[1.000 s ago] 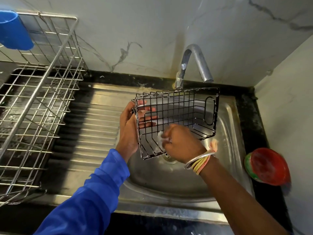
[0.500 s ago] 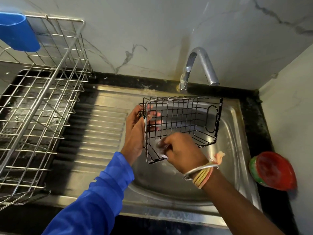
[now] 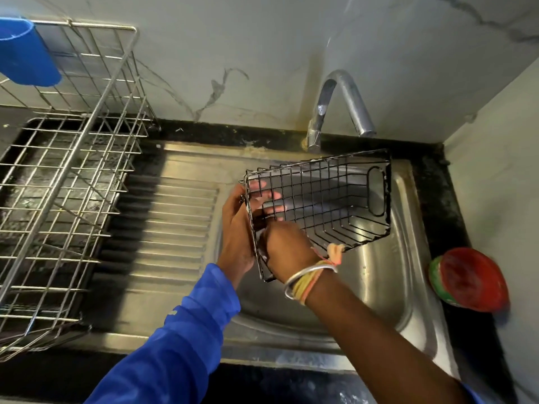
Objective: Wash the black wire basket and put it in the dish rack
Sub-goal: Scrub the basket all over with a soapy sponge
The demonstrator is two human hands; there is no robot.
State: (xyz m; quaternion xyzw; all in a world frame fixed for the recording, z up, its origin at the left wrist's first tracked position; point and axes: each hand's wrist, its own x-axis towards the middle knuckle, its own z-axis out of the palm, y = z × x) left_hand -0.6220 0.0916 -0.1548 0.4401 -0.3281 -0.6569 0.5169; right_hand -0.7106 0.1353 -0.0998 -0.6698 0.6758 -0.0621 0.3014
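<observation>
I hold the black wire basket [image 3: 335,199] tilted on its side over the steel sink [image 3: 405,275], below the tap's spout. My left hand [image 3: 236,228] grips its left end, with the fingers showing through the wires inside. My right hand [image 3: 287,249] is curled against the basket's near left corner. The small white scrub pad it pinched in the earlier frames is now hidden under the fingers. The steel wire dish rack [image 3: 58,199] stands at the left of the counter.
A chrome tap [image 3: 341,97] rises behind the sink with no water running. A ribbed drainboard [image 3: 169,228] lies between sink and rack. A blue cup [image 3: 26,53] hangs on the rack's far left corner. A red and green tub [image 3: 469,279] sits on the black counter at the right.
The basket's right end has tipped up a little. My right hand slid left and down along the wires to the near left corner, covering the white pad.
</observation>
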